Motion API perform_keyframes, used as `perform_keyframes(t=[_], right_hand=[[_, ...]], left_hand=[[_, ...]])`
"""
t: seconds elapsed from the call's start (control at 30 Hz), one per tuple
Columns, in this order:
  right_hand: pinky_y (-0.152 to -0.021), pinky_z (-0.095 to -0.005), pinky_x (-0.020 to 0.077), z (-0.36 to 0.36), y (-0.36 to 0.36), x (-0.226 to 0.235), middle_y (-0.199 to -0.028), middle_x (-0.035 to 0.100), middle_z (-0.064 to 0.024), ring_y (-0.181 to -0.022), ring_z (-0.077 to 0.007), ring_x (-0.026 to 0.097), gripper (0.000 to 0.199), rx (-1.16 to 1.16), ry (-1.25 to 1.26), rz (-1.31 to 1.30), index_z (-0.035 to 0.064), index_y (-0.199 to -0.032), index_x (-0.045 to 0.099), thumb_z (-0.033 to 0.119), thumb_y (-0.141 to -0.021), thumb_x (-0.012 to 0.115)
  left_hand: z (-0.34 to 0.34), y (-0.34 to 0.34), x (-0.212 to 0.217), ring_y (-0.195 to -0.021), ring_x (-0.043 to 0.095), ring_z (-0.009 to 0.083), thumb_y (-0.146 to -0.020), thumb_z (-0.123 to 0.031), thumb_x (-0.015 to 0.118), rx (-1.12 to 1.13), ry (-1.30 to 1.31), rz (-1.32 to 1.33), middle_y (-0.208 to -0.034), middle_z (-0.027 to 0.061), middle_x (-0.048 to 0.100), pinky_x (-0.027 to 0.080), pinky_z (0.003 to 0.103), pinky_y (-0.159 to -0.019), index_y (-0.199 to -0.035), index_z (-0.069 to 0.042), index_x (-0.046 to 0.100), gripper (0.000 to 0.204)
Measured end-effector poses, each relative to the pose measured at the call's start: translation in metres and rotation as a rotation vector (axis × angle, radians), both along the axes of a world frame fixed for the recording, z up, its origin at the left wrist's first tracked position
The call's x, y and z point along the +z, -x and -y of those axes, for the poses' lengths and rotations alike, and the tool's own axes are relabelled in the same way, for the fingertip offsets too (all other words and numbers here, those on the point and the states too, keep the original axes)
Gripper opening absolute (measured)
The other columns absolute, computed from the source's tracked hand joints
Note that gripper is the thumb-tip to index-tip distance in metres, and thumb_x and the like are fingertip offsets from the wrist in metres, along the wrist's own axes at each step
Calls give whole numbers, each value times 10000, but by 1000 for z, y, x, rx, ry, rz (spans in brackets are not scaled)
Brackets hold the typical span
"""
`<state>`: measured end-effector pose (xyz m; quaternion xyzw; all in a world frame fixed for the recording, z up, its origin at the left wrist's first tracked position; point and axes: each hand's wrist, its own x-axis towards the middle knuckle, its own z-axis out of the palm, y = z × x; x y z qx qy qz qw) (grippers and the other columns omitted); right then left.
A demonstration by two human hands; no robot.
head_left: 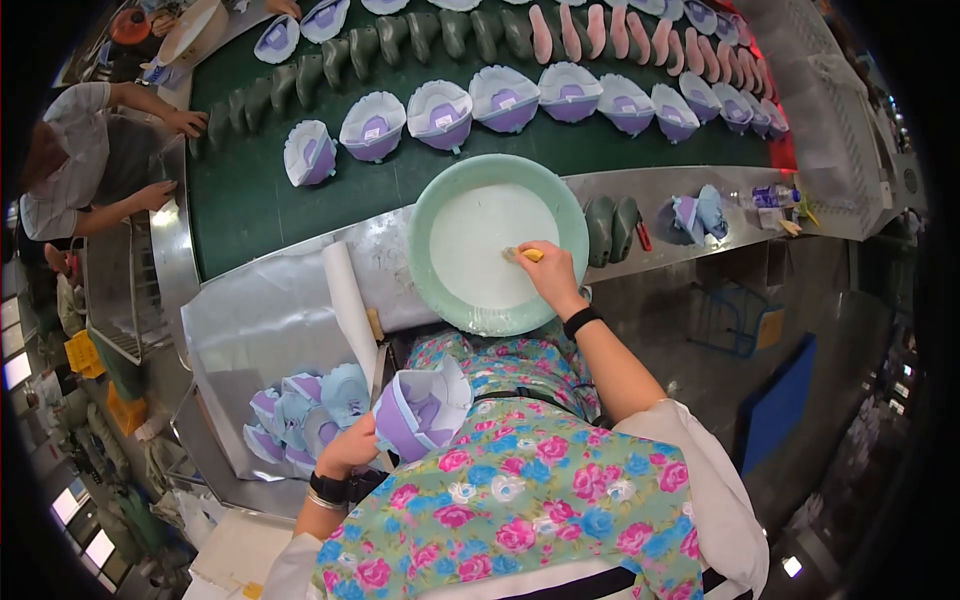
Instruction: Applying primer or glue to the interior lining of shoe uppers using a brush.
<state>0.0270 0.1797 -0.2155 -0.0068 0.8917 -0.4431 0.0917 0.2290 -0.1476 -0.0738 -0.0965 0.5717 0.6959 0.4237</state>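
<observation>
My left hand (350, 447) grips a purple and light-blue shoe upper (408, 425) by its side, over my flowered apron (520, 480). The upper's opening faces up. My right hand (550, 275) is closed around a small brush (531, 255) with a yellow handle. Its bristle end is over the white liquid (480, 235), and I cannot tell whether it is dipped in. The liquid fills a pale green basin (430, 275) in front of me. More purple and blue uppers (305, 412) lie heaped on the metal surface to the left of my left hand.
Beyond the basin, a green belt (245, 225) carries rows of uppers (437, 112), dark lasts (392, 42) and pink soles (620, 35). Two dark lasts (610, 230) and a red-handled tool (644, 237) stand right of the basin. Another person's hands (185, 122) rest at the belt's left end.
</observation>
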Motion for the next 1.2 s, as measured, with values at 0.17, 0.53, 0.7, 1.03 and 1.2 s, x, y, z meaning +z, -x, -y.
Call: perform_keyframes(t=[0.17,0.53,0.7,1.03,1.2], right_hand=[[-693,-374,523,-1,-2,0,-856,673,-165,-757,-327,650,144,-4,-28,-26,19,-858,694,117,-754,710],[-690,-217,481,27,6,168,-879,691,-58,-776,-84,615,163,133,504,54,4,-950,701,47,-793,713],[-622,-250,504,2,10,142,-768,693,-83,-680,-124,651,151,-78,322,20,13,-872,703,126,-775,732],[-468,-227,452,17,-17,175,-549,614,-62,-494,-92,596,296,-179,420,348,-25,-706,635,241,-805,720],[-460,-191,436,21,-20,204,-608,631,-23,-512,-40,562,218,-97,461,319,-9,-727,641,176,-818,712]], left_hand=[[-6,17,-36,-1201,496,202,-959,-131,500,590,-325,271,-1358,81,462,387,359,-1037,-1423,-52,317,505],[-64,91,-62,-1200,498,210,-941,-115,531,610,-445,219,-1338,65,488,401,389,-1030,-1401,-83,356,493],[-66,104,-52,-1207,489,205,-948,-118,516,586,-453,165,-1349,53,477,399,383,-1032,-1402,-92,358,482],[-71,132,-53,-1225,484,205,-970,-137,471,677,-287,-143,-1346,50,484,419,380,-1025,-1428,-158,345,476],[-70,135,-51,-1206,501,209,-970,-132,470,677,-207,-212,-1340,62,487,451,372,-996,-1440,-162,323,493]])
